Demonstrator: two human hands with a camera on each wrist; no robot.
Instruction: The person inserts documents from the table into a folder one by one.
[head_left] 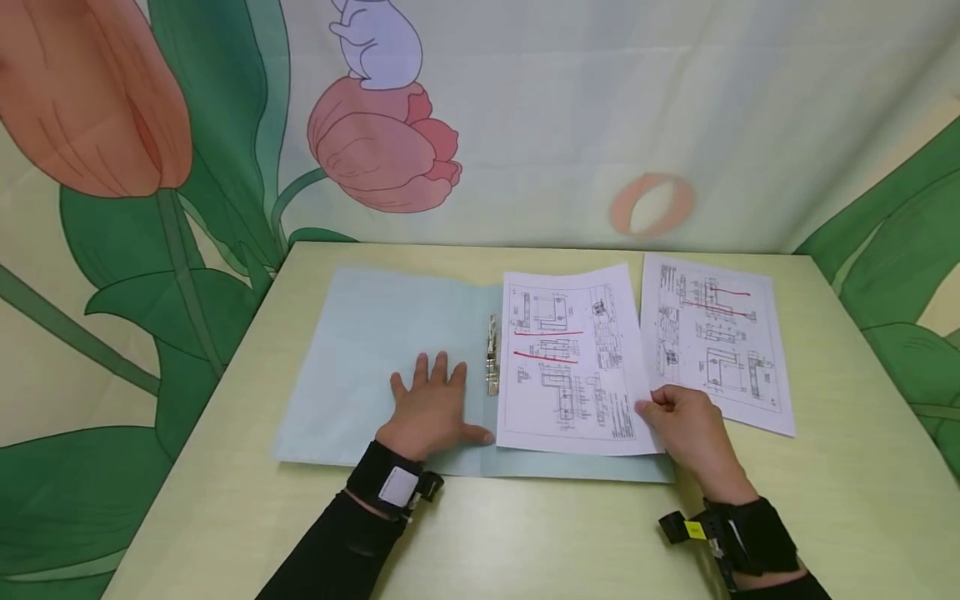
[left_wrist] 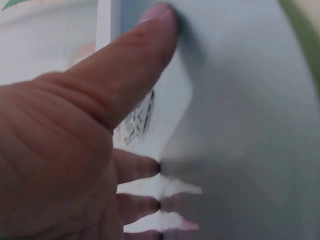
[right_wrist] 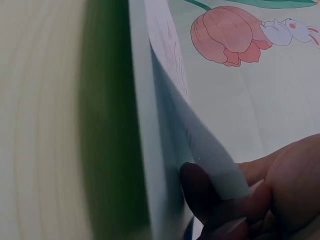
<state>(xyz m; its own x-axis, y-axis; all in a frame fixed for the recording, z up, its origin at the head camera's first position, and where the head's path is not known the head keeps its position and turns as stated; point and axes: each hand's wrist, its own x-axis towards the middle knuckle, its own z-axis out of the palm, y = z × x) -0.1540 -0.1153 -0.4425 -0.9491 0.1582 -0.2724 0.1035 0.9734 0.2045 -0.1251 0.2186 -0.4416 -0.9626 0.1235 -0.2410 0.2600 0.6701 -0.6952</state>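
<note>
A light blue folder (head_left: pixel 405 317) lies spread open, with a metal clip (head_left: pixel 492 354) along its fold. My left hand (head_left: pixel 431 408) rests flat on the folder's left cover, fingers spread and thumb toward the fold. On the right cover lies a printed sheet (head_left: pixel 547 392) of technical drawings with two red lines. The lower right corner of this sheet is pinched between thumb and fingers of my right hand (head_left: pixel 686 425). In the right wrist view the sheet's corner (right_wrist: pixel 220 170) curls up, raised off the folder.
A second drawing sheet (head_left: pixel 720 350), also marked in red, lies on the table right of the folder. The pale wooden table (head_left: pixel 525 542) backs onto a curtain (head_left: pixel 540 125) printed with tulips and a rabbit. Black bands with small cameras sit on both wrists.
</note>
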